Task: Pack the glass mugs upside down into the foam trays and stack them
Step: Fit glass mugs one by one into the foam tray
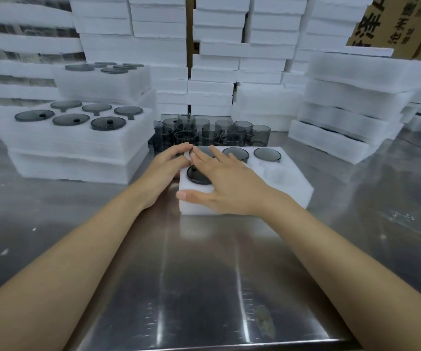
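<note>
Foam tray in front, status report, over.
Left hand grips foam tray far-left corner; right hand flat on top. Four mugs seated upside down, two front pockets empty. Nothing blocking.

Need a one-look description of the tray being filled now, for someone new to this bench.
On the steel table, in front of the cluster of loose smoky glass mugs, lies a single white foam tray with the left hand and right hand on it. Unlike the full, stacked trays to the left, it sits alone and its near-right pocket is empty.

two hands [165,171] [229,191]; four inverted mugs [267,153] in the front foam tray [284,179].
</note>
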### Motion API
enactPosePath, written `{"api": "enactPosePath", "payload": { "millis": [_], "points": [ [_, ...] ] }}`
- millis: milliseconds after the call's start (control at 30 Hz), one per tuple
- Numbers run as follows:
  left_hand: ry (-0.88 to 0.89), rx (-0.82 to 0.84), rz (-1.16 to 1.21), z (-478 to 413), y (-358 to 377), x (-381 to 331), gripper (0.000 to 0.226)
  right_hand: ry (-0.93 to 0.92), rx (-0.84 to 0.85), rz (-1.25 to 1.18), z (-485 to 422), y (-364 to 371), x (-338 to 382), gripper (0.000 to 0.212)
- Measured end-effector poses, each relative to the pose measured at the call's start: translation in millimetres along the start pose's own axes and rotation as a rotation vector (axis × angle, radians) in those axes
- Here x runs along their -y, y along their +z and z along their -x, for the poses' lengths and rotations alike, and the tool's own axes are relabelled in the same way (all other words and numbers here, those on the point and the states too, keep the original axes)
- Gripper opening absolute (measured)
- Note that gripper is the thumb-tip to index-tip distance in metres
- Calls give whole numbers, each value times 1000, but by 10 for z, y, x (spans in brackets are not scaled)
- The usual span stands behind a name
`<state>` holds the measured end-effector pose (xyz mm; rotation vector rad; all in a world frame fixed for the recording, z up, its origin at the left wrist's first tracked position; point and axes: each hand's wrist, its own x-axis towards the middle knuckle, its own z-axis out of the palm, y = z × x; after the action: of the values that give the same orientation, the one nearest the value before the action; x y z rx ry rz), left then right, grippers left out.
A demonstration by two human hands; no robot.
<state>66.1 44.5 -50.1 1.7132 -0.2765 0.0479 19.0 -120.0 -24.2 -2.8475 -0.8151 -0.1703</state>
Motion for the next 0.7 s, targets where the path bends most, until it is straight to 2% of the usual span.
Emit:
{"api": "enactPosePath", "payload": {
  "millis": [33, 100, 167, 233, 300, 433, 500, 567, 633, 700],
  "points": [
    [-9, -5, 5, -2, 1, -7, 34, 2, -22, -98, -1, -8, -11, 84],
    [-41, -4, 25, -2, 6, -17, 37, 62, -107, -455, -18, -95, -83, 65],
    [-70, 7, 44, 14, 10, -28, 39, 180, -279, -758, -21, -225, -251, 42],
    [-82, 13, 45, 27, 13, -36, 41, 332, -506, -834, 17, -330, -533, 29],
    [-85, 15, 41, 27, 16, -35, 41, 509, -680, -877, 79, -391, -893, 27],
    [-99, -1, 47, 14, 17, -30, 39, 773, -835, -1170, 251, -324, -1536, 30],
    [-103, -1, 49, 4, 17, -22, 39, 813, -895, -1131, 300, -169, -1689, 32],
    [-98, 10, 36, -9, 11, -4, 38, 763, -877, -977, 265, -12, -1763, 35],
    [-95, 46, -18, -14, 6, 13, 43, 655, -783, -773, 144, 58, -1804, 38],
    [-98, 98, -83, -24, 9, 27, 65, 570, -640, -544, 9, 65, -1866, 42]
  ]
}}
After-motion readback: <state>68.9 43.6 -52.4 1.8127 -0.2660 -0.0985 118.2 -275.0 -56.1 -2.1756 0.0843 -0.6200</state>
